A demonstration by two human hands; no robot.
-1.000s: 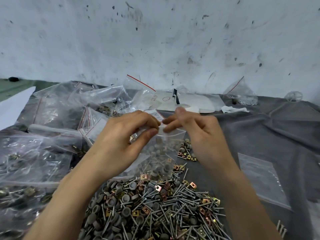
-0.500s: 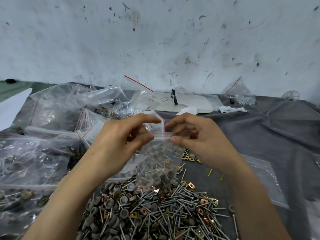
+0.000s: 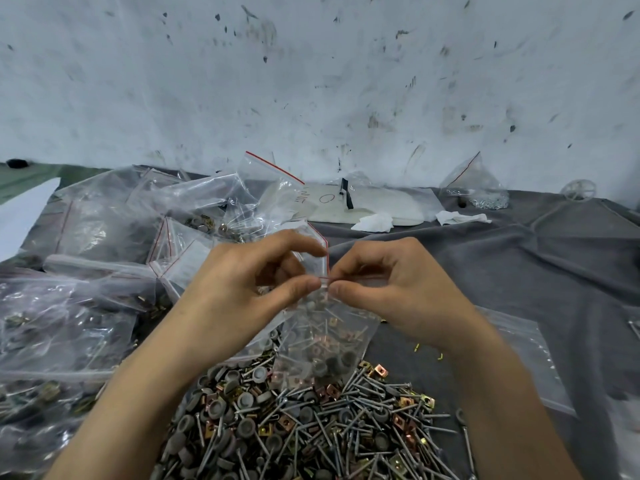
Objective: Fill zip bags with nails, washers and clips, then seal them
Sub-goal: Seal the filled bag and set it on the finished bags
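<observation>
both hands pinching the red-striped top of a clear zip bag

left hand (image 3: pixel 239 289) and right hand (image 3: pixel 391 289), fingertips nearly touching, clamp the crinkly zip bag (image 3: pixel 322 341) of grey washers, nails and coppery clips above the loose near pile (image 3: pixel 311 420) on grey cloth (image 3: pixel 519 265).

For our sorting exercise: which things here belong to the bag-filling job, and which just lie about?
Job: held zip bag, left hand, right hand, loose pile of nails, washers and clips.
Lying about: crumpled tissue, white sheet, clear plastic wheel.
</observation>
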